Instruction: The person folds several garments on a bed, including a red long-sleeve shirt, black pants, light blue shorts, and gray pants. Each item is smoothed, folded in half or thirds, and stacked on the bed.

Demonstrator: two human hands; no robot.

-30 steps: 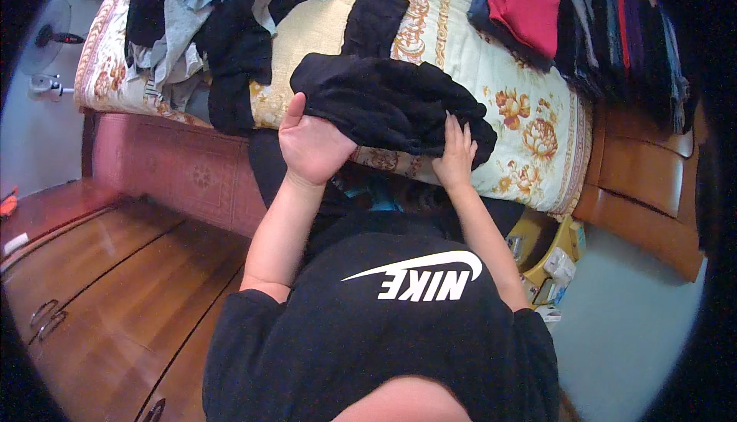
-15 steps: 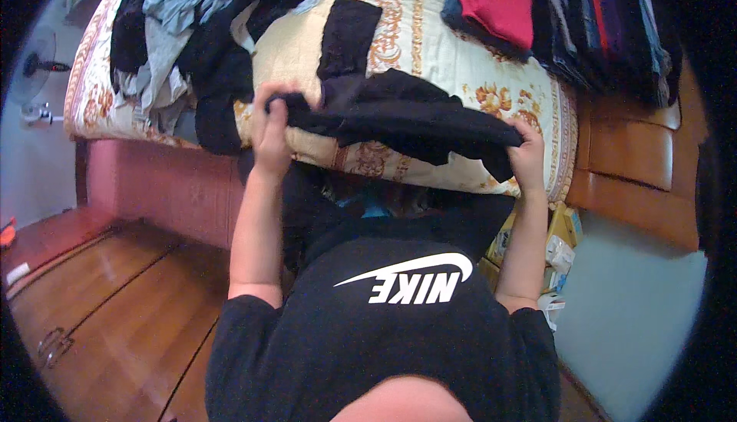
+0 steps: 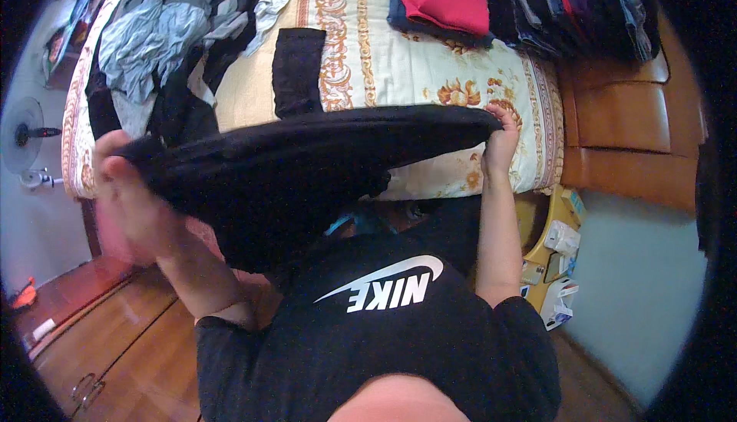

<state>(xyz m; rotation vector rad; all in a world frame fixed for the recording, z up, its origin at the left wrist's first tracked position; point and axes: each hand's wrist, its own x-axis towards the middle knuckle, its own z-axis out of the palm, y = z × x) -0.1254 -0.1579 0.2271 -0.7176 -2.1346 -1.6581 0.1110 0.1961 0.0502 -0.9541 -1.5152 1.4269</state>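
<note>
The left hand (image 3: 138,203), blurred, seems to grip one end of a black garment (image 3: 295,157); the right hand (image 3: 501,144) pinches the other.

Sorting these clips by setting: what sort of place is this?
Probably a bedroom: there's a wide, flower-patterned bed, a heap of loose clothes on it, and a fan at the left edge.

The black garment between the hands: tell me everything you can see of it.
The black garment looks like soft, plain fabric, stretched sideways between the left hand and right hand. Broad toward the left, it narrows rightward; its lower part hangs loosely in front of the bed. Its type isn't clear.
</note>
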